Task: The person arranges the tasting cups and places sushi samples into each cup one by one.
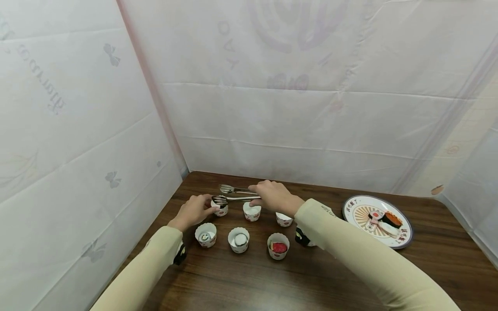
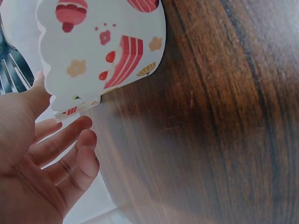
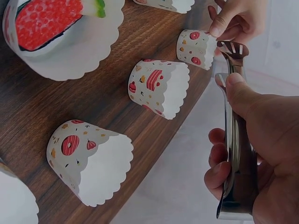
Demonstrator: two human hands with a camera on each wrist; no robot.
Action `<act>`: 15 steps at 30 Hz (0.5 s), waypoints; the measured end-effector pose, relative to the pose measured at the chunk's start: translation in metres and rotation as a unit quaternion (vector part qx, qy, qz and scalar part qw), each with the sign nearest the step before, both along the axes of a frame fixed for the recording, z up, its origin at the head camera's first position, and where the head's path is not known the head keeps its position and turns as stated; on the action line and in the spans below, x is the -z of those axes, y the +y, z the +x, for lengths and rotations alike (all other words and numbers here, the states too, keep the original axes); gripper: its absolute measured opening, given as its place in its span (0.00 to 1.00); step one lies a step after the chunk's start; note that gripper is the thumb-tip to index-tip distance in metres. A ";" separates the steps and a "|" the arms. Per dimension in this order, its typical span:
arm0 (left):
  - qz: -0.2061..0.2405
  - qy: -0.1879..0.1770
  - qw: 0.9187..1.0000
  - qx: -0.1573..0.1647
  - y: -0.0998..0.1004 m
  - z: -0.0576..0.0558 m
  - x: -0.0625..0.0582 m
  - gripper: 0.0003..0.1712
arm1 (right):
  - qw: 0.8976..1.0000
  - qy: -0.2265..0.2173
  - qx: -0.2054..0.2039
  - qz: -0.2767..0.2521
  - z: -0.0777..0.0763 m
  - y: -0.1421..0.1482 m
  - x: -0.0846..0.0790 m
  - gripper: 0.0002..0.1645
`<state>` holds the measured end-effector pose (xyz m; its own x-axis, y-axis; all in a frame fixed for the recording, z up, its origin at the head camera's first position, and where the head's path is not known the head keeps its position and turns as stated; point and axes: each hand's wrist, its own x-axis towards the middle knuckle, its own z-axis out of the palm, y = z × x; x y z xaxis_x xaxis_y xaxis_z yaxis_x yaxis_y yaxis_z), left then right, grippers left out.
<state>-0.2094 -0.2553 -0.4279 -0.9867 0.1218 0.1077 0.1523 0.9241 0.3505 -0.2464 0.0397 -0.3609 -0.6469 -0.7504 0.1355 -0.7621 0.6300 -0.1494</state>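
At the far left of the table, my left hand point(image 1: 193, 211) holds a small paper baking cup point(image 1: 221, 211) by its rim, between thumb and fingers. My right hand point(image 1: 274, 196) grips a pair of metal serving tongs point(image 3: 238, 154), whose prongs are spread apart. Those slotted tips point(image 1: 221, 200) reach left, over the cup at my left hand. In the right wrist view, one tip lies close to that cup's mouth. Two more paper cups, a middle one point(image 3: 161, 84) and a nearer one point(image 3: 84, 154), stand in the same back row.
A front row of cups holds toy sushi: a roll point(image 1: 204, 237), a white-topped piece point(image 1: 241, 239) and a red-topped piece point(image 1: 279, 247). Another cup point(image 1: 310, 243) is partly hidden by my right sleeve. A printed plate point(image 1: 352, 216) bearing sushi pieces stands right. White cloth hangs behind the table.
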 end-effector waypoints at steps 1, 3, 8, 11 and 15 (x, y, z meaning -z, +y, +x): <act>0.000 -0.001 1.000 0.000 0.000 0.000 0.000 0.33 | 1.000 0.002 0.001 0.001 0.000 0.000 0.000 0.34; 0.000 -0.002 1.000 0.000 -0.001 0.000 0.000 0.32 | 1.000 0.004 0.001 -0.001 -0.001 0.001 0.001 0.34; 0.005 -0.001 1.000 0.001 -0.001 0.000 0.001 0.31 | 1.000 0.009 0.004 -0.002 -0.001 0.003 0.001 0.33; 0.007 -0.001 1.000 0.001 -0.001 0.000 0.001 0.31 | 1.000 0.010 0.006 -0.001 0.000 0.006 0.001 0.33; 0.008 -0.001 1.000 0.000 -0.001 0.000 0.000 0.30 | 1.000 0.009 0.007 -0.007 0.000 0.009 0.000 0.33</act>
<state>-0.2099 -0.2566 -0.4275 -0.9869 0.1208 0.1071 0.1521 0.9186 0.3649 -0.2462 0.0490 -0.3605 -0.6550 -0.7388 0.1587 -0.7556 0.6389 -0.1447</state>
